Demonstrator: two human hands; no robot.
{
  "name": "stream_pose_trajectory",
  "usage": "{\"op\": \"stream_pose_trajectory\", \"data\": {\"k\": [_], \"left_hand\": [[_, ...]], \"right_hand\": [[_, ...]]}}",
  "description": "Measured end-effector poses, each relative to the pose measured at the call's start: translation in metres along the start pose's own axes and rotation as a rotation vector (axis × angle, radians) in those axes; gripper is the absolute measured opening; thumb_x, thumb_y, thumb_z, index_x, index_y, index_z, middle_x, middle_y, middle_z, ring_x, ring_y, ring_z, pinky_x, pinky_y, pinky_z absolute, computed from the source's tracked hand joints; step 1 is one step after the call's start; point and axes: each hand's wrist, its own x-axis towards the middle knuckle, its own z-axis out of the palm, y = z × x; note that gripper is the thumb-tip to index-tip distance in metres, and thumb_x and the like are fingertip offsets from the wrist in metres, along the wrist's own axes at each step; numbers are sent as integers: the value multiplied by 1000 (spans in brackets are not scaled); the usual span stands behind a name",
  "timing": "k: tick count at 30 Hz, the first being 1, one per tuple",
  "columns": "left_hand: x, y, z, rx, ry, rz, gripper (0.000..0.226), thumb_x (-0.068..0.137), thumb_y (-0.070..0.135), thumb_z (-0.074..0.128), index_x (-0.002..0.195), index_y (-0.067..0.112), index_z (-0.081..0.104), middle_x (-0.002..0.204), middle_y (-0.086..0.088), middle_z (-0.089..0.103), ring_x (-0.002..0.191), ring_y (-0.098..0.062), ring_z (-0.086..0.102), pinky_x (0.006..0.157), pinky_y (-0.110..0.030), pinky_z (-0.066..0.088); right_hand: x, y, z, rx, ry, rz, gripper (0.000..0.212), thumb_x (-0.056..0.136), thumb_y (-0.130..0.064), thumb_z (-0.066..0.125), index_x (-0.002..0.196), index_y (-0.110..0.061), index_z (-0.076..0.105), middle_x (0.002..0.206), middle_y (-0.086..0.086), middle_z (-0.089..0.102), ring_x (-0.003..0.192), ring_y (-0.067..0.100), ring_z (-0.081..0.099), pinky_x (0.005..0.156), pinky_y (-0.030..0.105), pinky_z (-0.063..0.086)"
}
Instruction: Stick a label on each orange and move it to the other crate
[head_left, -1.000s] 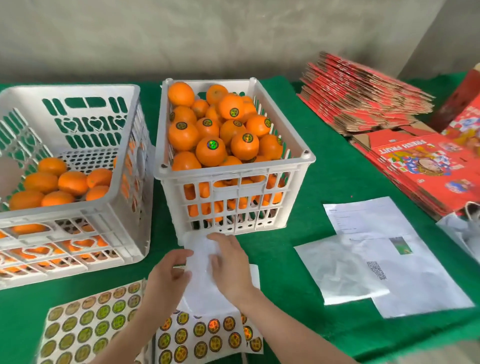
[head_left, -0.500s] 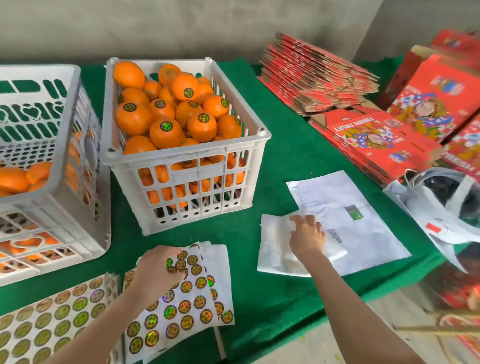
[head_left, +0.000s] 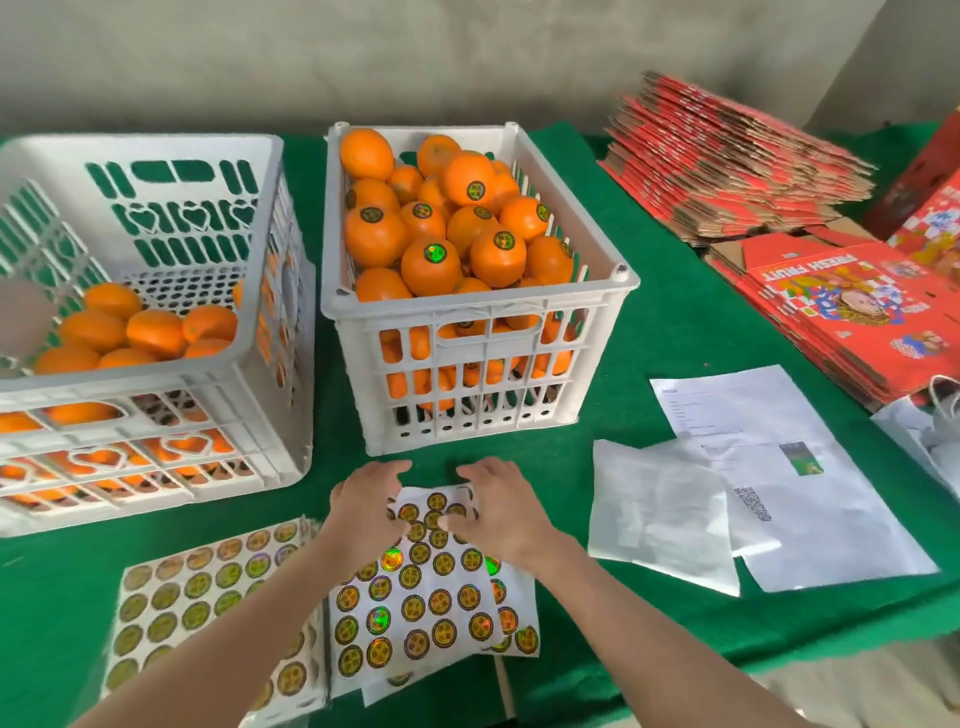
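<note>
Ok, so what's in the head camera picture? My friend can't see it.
A left hand and a right hand rest on a sheet of round stickers on a green table. Behind them, a white crate is heaped with oranges, many labelled, and a second crate to its left holds a few plain oranges.

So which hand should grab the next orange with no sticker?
Probably the left. Both hands rest on the sticker sheet, but the left hand is nearer the left crate, where the plain oranges lie; the right hand is farther.
</note>
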Motion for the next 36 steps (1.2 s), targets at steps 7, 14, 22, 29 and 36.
{"op": "stream_pose_trajectory", "data": {"k": [7, 14, 22, 29, 36], "left_hand": [[-2, -23, -11, 83, -60, -42, 62, 82, 20, 67, 140, 20, 43, 134, -4, 46, 119, -20, 47, 101, -33, 36], [-11, -35, -15, 230, -39, -76, 59, 82, 39, 63, 137, 28, 47, 130, -1, 45, 123, -20, 40, 106, -36, 26], [-9, -13, -46, -282, -46, 18, 35, 79, 25, 73, 113, 19, 66, 87, 6, 65, 84, -10, 61, 84, -24, 43], [1, -13, -72, -481, -69, -129, 33, 83, 17, 70, 58, 5, 52, 48, 4, 31, 42, -6, 28, 44, -13, 24], [1, -12, -80, -831, -211, -245, 26, 84, 8, 64, 62, 18, 71, 76, -10, 73, 75, -29, 70, 79, -39, 56]], "right_hand": [[29, -22, 12, -195, -135, -63, 55, 83, -39, 66, 132, -22, 48, 127, 8, 48, 121, 28, 40, 98, 37, 33], [41, -27, 8, -30, -38, -46, 25, 85, -21, 64, 110, -16, 63, 114, 6, 55, 112, 24, 49, 95, 33, 40], [35, -43, -24, 509, -55, -117, 9, 84, -7, 67, 83, -16, 69, 78, -13, 63, 78, 6, 58, 76, 18, 45], [14, -40, -49, 797, -16, -116, 25, 86, -9, 67, 92, -32, 58, 101, -4, 60, 68, 5, 63, 60, 18, 50], [8, -52, -34, 438, 210, -244, 13, 78, -13, 76, 84, -14, 64, 87, -9, 57, 76, -4, 49, 69, 7, 36]]}}
